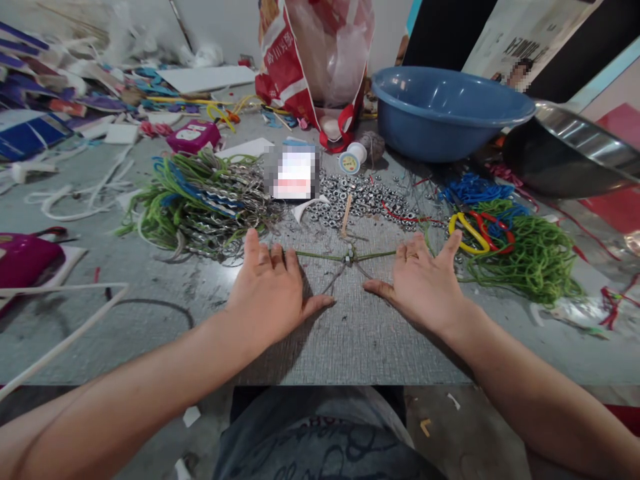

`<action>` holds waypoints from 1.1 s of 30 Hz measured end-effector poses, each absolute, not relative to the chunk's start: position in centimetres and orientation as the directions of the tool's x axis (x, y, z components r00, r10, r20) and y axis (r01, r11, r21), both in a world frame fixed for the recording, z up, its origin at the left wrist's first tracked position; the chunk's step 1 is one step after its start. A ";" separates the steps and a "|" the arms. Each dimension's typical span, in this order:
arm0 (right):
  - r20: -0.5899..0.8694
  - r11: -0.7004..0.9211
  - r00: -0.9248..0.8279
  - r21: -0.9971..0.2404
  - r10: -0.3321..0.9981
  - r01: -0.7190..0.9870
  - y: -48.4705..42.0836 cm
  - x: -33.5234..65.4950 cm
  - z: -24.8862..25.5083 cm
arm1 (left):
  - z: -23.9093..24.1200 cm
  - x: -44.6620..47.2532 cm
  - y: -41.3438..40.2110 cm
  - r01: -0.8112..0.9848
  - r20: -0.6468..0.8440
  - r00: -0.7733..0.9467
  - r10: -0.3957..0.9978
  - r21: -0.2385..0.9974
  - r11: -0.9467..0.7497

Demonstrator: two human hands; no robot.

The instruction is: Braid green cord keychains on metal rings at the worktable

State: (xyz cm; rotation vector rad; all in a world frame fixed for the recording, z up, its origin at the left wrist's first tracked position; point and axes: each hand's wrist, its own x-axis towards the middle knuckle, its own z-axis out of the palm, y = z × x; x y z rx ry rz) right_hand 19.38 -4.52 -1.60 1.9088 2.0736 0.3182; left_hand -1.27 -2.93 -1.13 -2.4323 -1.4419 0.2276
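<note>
A green cord (320, 255) stretches straight between my hands, with small metal nuts (349, 256) clustered at its middle. Two thinner grey strands (334, 279) slant down from the nuts toward my thumbs. My left hand (270, 283) is closed on the cord's left side, fingers bent down and thumb held out. On the other side, my right hand (427, 283) grips the cord in the same way, little finger raised. The fingertips of both hands are partly hidden. Just beyond them, many loose metal nuts (330, 208) lie scattered around a wooden stick (347, 215).
Green and blue cord bundles with metal pieces (200, 200) lie left. Yellow-and-red-handled scissors (469, 233) rest beside green cords (535, 257) at right. Behind are a lit phone (295, 170), thread spool (350, 160), red bag (287, 67), blue basin (445, 113) and metal bowl (575, 153).
</note>
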 end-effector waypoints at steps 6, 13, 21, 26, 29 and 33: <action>-0.008 0.100 -0.104 0.323 0.995 0.941 -4.3 19.7 -1.5 | -1.3 -1.6 -2.6 0.844 0.123 0.510 0.852 -0.262 -0.467; 0.181 0.307 -0.291 -0.065 0.939 0.950 -3.2 19.0 -1.8 | -1.7 -1.0 -1.0 0.733 0.334 0.633 0.698 0.030 -0.679; 0.187 0.392 -0.366 -0.126 0.912 0.911 -2.0 18.7 -2.8 | -1.7 0.3 0.0 0.692 0.173 0.698 0.695 0.088 -0.717; 0.182 0.418 -0.393 -0.128 0.901 0.899 -1.8 18.6 -2.7 | -1.9 0.9 0.7 0.674 0.154 0.723 0.673 0.053 -0.736; 0.196 0.453 -0.424 -0.132 0.884 0.882 -1.8 18.5 -2.7 | -2.5 1.1 0.9 0.673 0.163 0.725 0.670 0.041 -0.738; 0.220 0.502 -0.469 -0.130 0.855 0.855 -1.9 18.4 -2.8 | -2.9 0.9 0.4 0.655 0.162 0.741 0.652 0.039 -0.755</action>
